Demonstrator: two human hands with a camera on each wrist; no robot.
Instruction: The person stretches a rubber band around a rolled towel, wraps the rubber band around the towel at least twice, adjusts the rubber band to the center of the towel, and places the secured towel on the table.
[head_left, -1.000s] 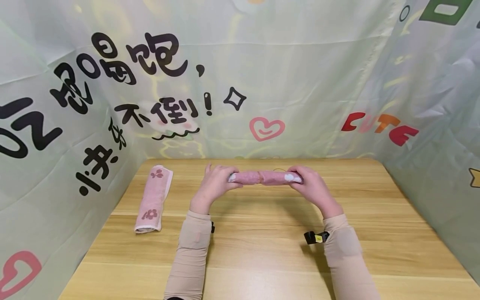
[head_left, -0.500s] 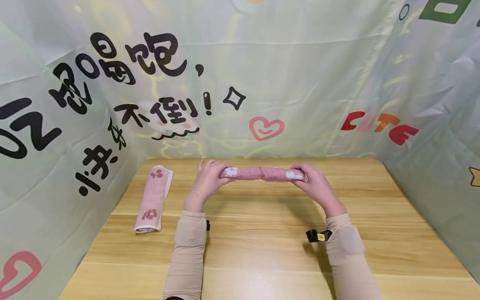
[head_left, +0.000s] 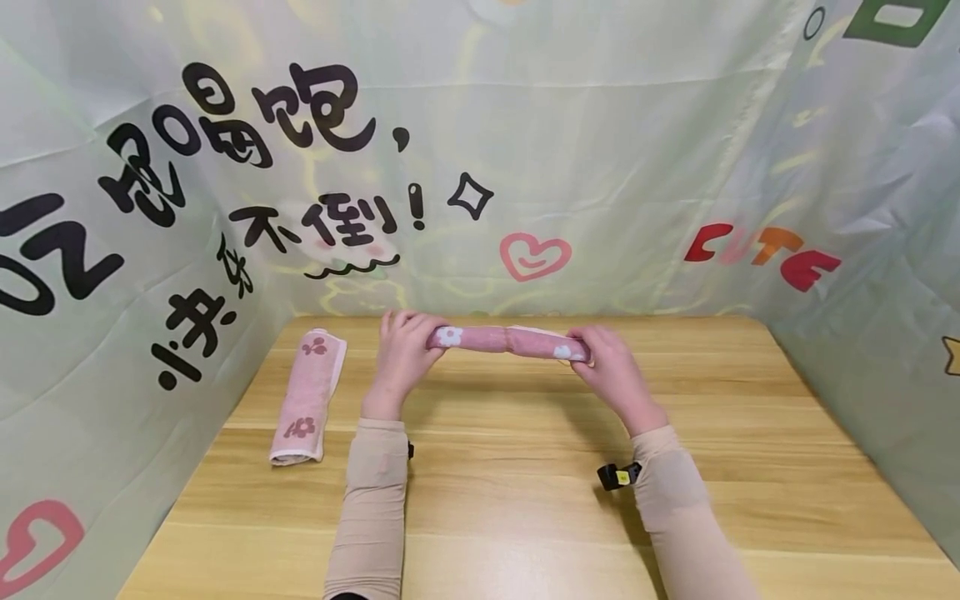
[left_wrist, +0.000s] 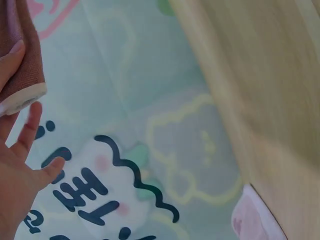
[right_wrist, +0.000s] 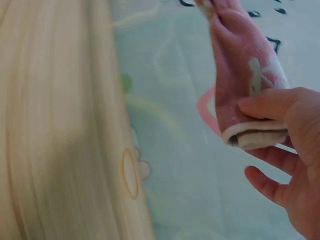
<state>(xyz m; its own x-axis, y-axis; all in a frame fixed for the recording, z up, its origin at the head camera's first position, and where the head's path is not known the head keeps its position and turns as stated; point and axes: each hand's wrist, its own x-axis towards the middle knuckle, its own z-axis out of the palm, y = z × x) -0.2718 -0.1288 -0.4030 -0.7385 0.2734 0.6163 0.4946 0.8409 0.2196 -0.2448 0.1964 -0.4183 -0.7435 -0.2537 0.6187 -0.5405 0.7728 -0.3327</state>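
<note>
A pink rolled towel (head_left: 487, 339) with white flowers is held level above the far part of the table. It looks pinched in at its middle by a narrow band (head_left: 507, 339). My left hand (head_left: 405, 354) grips the left end; in the left wrist view the thumb lies on the cloth and two fingers stick out past the white hem. At the other end, my right hand (head_left: 611, 367) pinches the roll between thumb and fingers. The right wrist view shows the rolled layers at that end (right_wrist: 257, 137).
A second pink towel (head_left: 307, 400), folded into a strip with darker flowers, lies on the table (head_left: 510, 517) to the left. A thin orange loop (right_wrist: 130, 173), apparently a rubber band, lies near the table's far edge. Printed curtains (head_left: 622, 167) enclose the back and sides.
Over the last second the rolled towel has shifted left and a little upward in view, both hands still gripping its ends. Its left end now sits higher than its right.
</note>
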